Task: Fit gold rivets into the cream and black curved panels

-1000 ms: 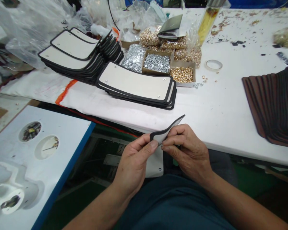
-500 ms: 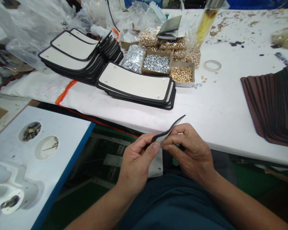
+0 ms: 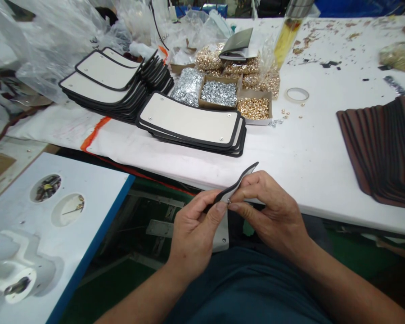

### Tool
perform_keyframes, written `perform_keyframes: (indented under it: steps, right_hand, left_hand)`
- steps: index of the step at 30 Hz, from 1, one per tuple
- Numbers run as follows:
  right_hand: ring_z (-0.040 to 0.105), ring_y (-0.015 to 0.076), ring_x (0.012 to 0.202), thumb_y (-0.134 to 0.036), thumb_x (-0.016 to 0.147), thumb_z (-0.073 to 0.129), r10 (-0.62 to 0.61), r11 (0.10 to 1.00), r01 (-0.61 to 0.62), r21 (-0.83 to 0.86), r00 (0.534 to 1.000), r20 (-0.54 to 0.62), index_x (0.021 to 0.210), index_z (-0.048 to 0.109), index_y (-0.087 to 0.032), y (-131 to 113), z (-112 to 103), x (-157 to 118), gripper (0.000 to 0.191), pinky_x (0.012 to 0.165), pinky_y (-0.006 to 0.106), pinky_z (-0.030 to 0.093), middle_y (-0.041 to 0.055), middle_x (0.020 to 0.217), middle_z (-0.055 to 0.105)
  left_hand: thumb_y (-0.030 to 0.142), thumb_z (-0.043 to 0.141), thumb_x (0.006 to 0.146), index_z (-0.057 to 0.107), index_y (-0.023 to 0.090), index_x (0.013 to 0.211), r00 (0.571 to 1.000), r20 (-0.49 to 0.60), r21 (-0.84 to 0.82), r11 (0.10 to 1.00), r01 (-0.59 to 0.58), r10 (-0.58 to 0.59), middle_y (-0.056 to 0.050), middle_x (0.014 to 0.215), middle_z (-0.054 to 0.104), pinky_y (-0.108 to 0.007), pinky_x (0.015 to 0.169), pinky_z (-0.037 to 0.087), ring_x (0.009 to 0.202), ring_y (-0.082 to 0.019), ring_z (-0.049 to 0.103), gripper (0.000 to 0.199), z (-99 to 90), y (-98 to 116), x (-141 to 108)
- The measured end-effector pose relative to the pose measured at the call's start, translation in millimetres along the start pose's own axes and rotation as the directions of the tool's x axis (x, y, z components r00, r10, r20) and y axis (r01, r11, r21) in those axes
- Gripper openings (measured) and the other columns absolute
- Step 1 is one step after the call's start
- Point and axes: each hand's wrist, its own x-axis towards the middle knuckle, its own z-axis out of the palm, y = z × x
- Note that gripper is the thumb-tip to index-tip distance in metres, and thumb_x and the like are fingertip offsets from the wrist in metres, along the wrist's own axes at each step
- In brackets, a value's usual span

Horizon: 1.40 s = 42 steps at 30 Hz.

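Note:
A curved white panel with a black edge (image 3: 239, 182) is held up near the table's front edge, seen almost edge-on. My left hand (image 3: 197, 229) grips its near end between thumb and fingers. My right hand (image 3: 272, 207) is closed beside it, thumb and fingers pinched at a small metal piece (image 3: 228, 201) on the panel's face. Much of the panel is hidden by the hands. Beyond them lies a short stack of similar panels (image 3: 189, 118) with metal rings near the corners, and a taller stack (image 3: 101, 92) is to its left.
Open boxes hold silver rings (image 3: 219, 92) and golden rings (image 3: 254, 108). A tape roll (image 3: 297, 94) and a bottle (image 3: 288, 38) stand farther right. Brown panels (image 3: 381, 153) fan out at right. A white machine (image 3: 23, 265) sits on the blue-edged board (image 3: 97, 198) at left.
The view has shifted slightly. Both hands keep nearly the same hold on the panel, and the right fingers have moved a little at the small metal piece.

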Motion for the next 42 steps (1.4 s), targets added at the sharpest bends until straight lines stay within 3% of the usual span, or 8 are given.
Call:
perform_keyframes:
  steps: [3, 6, 9, 12, 22, 27, 32, 42]
  right_hand:
    - [0.063, 0.0207, 0.093, -0.022, 0.090, 0.083, -0.031, 0.999, 0.028, -0.034, 0.996, -0.085, 0.119, 0.066, -0.027, 1.8, -2.1, 0.8, 0.034, 0.084, 0.039, 0.056, 0.0050, 0.110, 0.065]
    - [0.065, 0.0195, 0.096, -0.022, 0.093, 0.079, -0.077, 0.994, 0.076, -0.075, 0.997, -0.018, 0.140, 0.058, -0.028, 4.2, -7.8, 3.0, 0.052, 0.085, 0.039, 0.058, 0.0125, 0.143, 0.057]
    - [0.068, 0.0209, 0.102, -0.021, 0.097, 0.075, -0.153, 0.984, 0.163, -0.066, 0.979, 0.138, 0.125, 0.066, -0.025, 6.6, -15.3, 6.5, 0.030, 0.090, 0.038, 0.056, 0.0076, 0.121, 0.072]
    - [0.069, 0.0198, 0.092, -0.023, 0.100, 0.071, -0.183, 0.972, 0.209, -0.112, 0.962, 0.204, 0.112, 0.069, -0.024, 7.5, -19.8, 6.9, 0.012, 0.084, 0.037, 0.052, 0.0029, 0.097, 0.076]
    - [0.065, 0.0195, 0.080, -0.015, 0.099, 0.065, -0.303, 0.906, 0.336, -0.258, 0.940, 0.160, 0.109, 0.065, -0.021, 2.3, -15.0, -3.4, 0.012, 0.076, 0.040, 0.041, 0.0042, 0.093, 0.076]
    - [0.064, 0.0189, 0.074, -0.008, 0.093, 0.063, -0.310, 0.904, 0.342, -0.257, 0.937, 0.159, 0.101, 0.065, -0.023, -0.1, -17.0, -6.6, 0.017, 0.074, 0.040, 0.039, 0.0033, 0.093, 0.077]
    - [0.065, 0.0183, 0.071, -0.010, 0.092, 0.067, -0.338, 0.895, 0.361, -0.262, 0.932, 0.131, 0.102, 0.066, -0.021, -1.2, -18.1, -9.8, 0.016, 0.071, 0.039, 0.039, 0.0036, 0.089, 0.078]
    - [0.063, 0.0167, 0.068, -0.016, 0.096, 0.063, -0.433, 0.849, 0.455, -0.268, 0.890, 0.141, 0.103, 0.070, -0.025, 7.3, -25.2, -14.3, 0.013, 0.075, 0.040, 0.042, 0.0017, 0.092, 0.080]
  left_hand:
    - [0.035, 0.072, 0.098, 0.082, 0.027, 0.117, 0.998, -0.007, 0.079, 0.995, -0.055, 0.056, -0.005, 0.116, 0.081, -0.037, 0.097, 0.057, 0.101, -0.025, 0.075, 0.023, 1.3, 3.5, -1.1]
    - [0.030, 0.070, 0.099, 0.082, 0.028, 0.116, 0.991, -0.003, 0.157, 0.979, -0.132, 0.134, -0.003, 0.116, 0.080, -0.034, 0.098, 0.055, 0.102, -0.023, 0.074, 0.020, 1.2, 4.0, -1.8]
    - [0.025, 0.068, 0.100, 0.081, 0.029, 0.113, 0.976, 0.010, 0.218, 0.952, -0.214, 0.217, -0.001, 0.116, 0.080, -0.031, 0.099, 0.055, 0.107, -0.021, 0.074, 0.019, 0.6, 1.7, -2.5]
    - [0.021, 0.067, 0.100, 0.081, 0.029, 0.113, 0.964, 0.043, 0.256, 0.929, -0.266, 0.264, -0.001, 0.117, 0.081, -0.032, 0.099, 0.055, 0.108, -0.021, 0.075, 0.020, 0.2, -1.8, -4.0]
    - [0.006, 0.067, 0.096, 0.077, 0.031, 0.113, 0.912, 0.038, 0.192, 0.892, -0.408, 0.409, -0.002, 0.118, 0.082, -0.043, 0.104, 0.059, 0.116, -0.025, 0.075, 0.032, -2.4, -13.1, -10.5]
    - [-0.001, 0.061, 0.096, 0.072, 0.033, 0.123, 0.854, 0.152, 0.115, 0.849, -0.516, 0.498, -0.003, 0.123, 0.080, -0.053, 0.106, 0.059, 0.123, -0.027, 0.073, 0.044, -7.1, -21.1, -10.3]
    - [-0.004, 0.059, 0.095, 0.067, 0.036, 0.132, 0.797, 0.252, 0.185, 0.781, -0.597, 0.549, -0.005, 0.129, 0.077, -0.051, 0.103, 0.061, 0.126, -0.027, 0.071, 0.055, -11.2, -19.9, -11.2]
    - [-0.002, 0.068, 0.090, 0.070, 0.028, 0.117, 0.814, 0.203, 0.230, 0.781, -0.580, 0.544, -0.006, 0.118, 0.071, -0.051, 0.103, 0.060, 0.125, -0.031, 0.070, 0.041, -13.7, -19.1, -15.9]
